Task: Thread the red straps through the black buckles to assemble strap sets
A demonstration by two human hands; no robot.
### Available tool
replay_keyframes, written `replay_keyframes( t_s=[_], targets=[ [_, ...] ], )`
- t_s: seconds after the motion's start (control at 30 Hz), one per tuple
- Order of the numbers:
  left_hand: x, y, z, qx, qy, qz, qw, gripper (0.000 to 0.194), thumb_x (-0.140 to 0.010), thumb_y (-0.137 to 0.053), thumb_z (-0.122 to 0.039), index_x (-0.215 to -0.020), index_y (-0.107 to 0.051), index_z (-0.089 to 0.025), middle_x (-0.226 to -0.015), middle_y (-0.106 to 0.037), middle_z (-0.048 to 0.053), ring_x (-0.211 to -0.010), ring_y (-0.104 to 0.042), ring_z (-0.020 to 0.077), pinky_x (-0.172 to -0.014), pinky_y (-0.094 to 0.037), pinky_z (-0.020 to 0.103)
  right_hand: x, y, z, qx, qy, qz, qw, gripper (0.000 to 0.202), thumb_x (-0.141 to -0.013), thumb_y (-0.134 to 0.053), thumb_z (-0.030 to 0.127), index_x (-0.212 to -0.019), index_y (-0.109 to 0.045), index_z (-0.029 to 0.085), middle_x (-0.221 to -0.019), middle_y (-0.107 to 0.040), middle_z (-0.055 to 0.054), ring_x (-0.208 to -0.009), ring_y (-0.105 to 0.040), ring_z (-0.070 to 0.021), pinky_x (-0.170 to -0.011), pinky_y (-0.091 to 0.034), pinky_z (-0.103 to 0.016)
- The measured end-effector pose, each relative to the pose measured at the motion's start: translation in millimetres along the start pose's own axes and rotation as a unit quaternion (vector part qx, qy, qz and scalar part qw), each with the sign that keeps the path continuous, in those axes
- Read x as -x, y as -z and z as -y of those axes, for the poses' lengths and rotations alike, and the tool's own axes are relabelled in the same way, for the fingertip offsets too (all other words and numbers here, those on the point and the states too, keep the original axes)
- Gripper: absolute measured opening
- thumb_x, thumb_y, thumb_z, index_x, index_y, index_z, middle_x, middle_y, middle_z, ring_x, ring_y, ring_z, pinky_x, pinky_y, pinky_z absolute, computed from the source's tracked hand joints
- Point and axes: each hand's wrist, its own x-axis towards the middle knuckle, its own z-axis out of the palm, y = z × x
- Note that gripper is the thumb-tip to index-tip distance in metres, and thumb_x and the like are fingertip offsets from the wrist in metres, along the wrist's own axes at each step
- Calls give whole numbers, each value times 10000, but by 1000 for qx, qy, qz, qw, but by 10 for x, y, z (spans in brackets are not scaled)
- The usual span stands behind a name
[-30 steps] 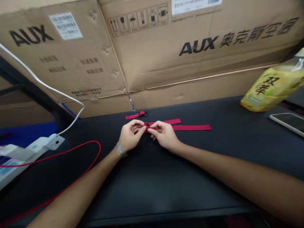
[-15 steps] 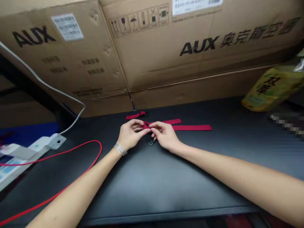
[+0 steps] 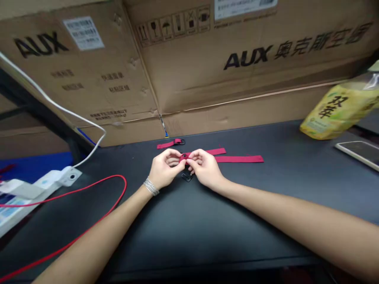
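My left hand [image 3: 166,167], with a silver bracelet at the wrist, pinches the left end of a red strap [image 3: 239,159]. Across from it my right hand [image 3: 204,167] pinches the same strap end, fingertips almost touching the left ones. A small black piece shows on the red webbing between the fingers. Below the fingertips lies a black buckle [image 3: 186,177] on the dark table. A second red strap end [image 3: 217,151] reaches out behind my right hand. Farther back rests a short red strap [image 3: 166,145] with a black ring at its right end.
Cardboard boxes [image 3: 189,86] stand along the back of the table [image 3: 183,236]. At the right are a yellow-labelled bottle [image 3: 331,108] and a phone [image 3: 359,152]. A white power strip [image 3: 38,189], a white cable [image 3: 59,105] and a red cable [image 3: 118,201] occupy the left.
Both hands have shifted very slightly around the strap end, and the black piece between the fingers has turned a little. The straps on the table lie as before.
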Motion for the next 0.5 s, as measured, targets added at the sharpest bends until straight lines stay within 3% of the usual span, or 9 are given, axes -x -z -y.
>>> replay_keyframes(
  t_s=[0.27,0.4,0.5],
  targets=[
    [-8,0,-8,5,9,6,1000,240,-658,-702,-285,-742,-527,-143,-741,-687,43,-680,-689,163,-652,-578,263,-6,5,0,15,6,3,1000,184,-718,-642,308,-773,-524,178,-663,-562,12,-568,-561,-120,-513,-477,-247],
    [-32,15,29,28,20,12,999,247,-669,-698,-293,-735,-510,-147,-718,-671,32,-662,-686,167,-641,-576,276,-6,7,-5,47,6,-18,999,227,-719,-658,293,-878,-545,177,-733,-599,-7,-611,-588,-134,-541,-494,-259],
    [-51,33,61,43,16,19,999,248,-681,-695,-303,-765,-527,-143,-730,-660,29,-672,-681,164,-662,-575,287,-13,9,-8,74,-4,6,997,243,-756,-632,278,-970,-600,166,-832,-651,-54,-640,-610,-145,-571,-508,-277]
  ],
)
